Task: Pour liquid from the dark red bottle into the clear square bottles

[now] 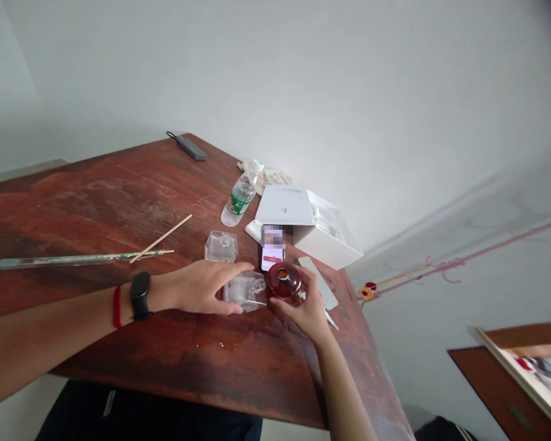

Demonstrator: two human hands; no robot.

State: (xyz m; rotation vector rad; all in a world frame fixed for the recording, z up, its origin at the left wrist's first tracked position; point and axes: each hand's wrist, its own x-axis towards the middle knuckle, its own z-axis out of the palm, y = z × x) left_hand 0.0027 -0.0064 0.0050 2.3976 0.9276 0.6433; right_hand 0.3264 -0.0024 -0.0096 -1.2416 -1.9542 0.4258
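Behind & above: pale grey wall (257, 73). Below it, reddish-brown wood table (96, 190), finish worn. Nr wall, R of centre, white box (285, 208), inside showing on R. In front of it, two bare hands: L hand (206, 286), half-open, thumb along far side & fingers along near side of clear container (243, 291); R hand (308, 305), curled round brown bottle (290, 289). Just L of box, standing water bottle (239, 202), w/ green label & white cap. Btwn hands, just R of clear container: brown bottle, round, mouth up; can't tell if lifted or on table. Angular, w/ neck toward R hand: clear container. Just beyond L hand, second, similar container (220, 247). Just beyond brown bottle, phone (272, 258), screen lit. Far L, long thin packet (73, 261), crossed nr R end by pale stick (163, 237). Far back, dark grey device (191, 148), w/ loop. On L wrist, black band (140, 296) & red cord (117, 306). Nr front edge, wet spots (221, 344).
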